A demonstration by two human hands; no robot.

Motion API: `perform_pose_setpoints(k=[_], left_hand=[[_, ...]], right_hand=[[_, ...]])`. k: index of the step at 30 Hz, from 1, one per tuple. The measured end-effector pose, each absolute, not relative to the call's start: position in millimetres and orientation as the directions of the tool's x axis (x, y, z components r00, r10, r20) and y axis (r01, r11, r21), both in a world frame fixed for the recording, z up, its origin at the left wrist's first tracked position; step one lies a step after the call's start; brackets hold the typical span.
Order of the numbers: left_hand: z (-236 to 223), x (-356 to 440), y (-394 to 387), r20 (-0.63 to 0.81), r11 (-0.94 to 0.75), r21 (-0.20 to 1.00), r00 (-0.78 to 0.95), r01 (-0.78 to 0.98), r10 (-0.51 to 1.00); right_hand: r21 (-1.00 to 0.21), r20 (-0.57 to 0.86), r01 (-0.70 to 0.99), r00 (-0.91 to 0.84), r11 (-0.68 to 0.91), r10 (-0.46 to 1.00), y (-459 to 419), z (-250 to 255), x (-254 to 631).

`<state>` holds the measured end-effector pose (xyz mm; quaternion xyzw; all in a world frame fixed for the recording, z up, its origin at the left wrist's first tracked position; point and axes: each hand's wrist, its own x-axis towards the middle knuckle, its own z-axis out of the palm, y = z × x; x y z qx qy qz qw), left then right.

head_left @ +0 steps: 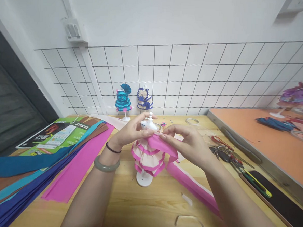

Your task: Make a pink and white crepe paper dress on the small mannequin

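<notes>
A miniature dress form [148,124] with a white top and round white base stands upright in front of me. Its tiered skirt [148,156] is pale pink with bright pink edges. My left hand [134,128] is closed around the form's upper body, the thumb pressing at the waist. Between the thumb and fingers of my right hand [184,139] is the upper edge of a pink crepe paper strip [162,144], held against the waist. From there the strip's pale-edged tail [190,186] trails across the table under my right forearm.
Coloured paper strips [73,170] and a green printed sheet [60,135] lie left. Two decorated dress forms [123,99] stand behind. Scissors [256,183], keys [223,153] and a dark phone-like slab [277,200] lie right, beside a raised orange surface [243,127].
</notes>
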<state>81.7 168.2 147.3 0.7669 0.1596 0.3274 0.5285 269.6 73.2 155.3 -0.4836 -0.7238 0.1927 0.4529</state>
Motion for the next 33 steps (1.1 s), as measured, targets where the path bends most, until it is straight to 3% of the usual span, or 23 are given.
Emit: perform_pose_setpoints(k=[11,17,33], left_hand=[[145,84,172,0.394,-0.377,0.901,0.766,-0.214,0.509],[140,84,178,0.472,-0.496,0.849,0.687,-0.184,0.553],[139,88,177,0.468,-0.424,0.873,0.657,-0.241,0.591]], right_hand=[[-0.68,0.481,0.558,-0.151,0.476,0.864,72,154,269],[-0.678,0.484,0.544,-0.174,0.493,0.858,73,154,269],[-0.565,0.581,0.609,-0.185,0.556,0.793,71,153,271]])
